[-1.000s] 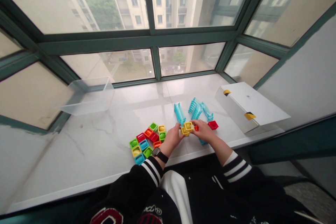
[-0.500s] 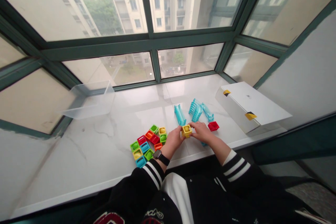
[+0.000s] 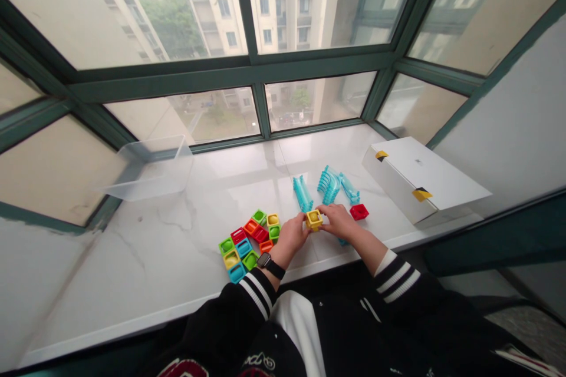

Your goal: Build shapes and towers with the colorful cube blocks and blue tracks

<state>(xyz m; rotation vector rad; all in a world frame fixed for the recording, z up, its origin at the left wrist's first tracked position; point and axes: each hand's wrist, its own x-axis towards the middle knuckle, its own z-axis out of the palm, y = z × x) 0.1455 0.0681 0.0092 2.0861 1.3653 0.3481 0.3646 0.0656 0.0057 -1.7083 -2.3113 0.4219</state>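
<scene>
A yellow hollow block [image 3: 314,219] is held between both hands above the white marble sill [image 3: 177,230]. My left hand [image 3: 292,235], with a dark watch on its wrist, grips the block's left side. My right hand [image 3: 339,221] pinches its right side. To the left lies a cluster of several coloured hollow blocks [image 3: 250,238] in green, red, orange, yellow and blue. A single red block [image 3: 359,211] sits just right of my right hand. Teal ribbed track pieces [image 3: 329,185] lie behind the hands.
A clear plastic tub [image 3: 150,168] stands at the back left of the sill. A white cardboard box [image 3: 420,179] with yellow-black tape rests at the right. Green-framed windows close off the back and sides.
The hands have pressed the yellow block together; an orange piece seen at my right fingers a second ago no longer shows. The view has shifted slightly downward.
</scene>
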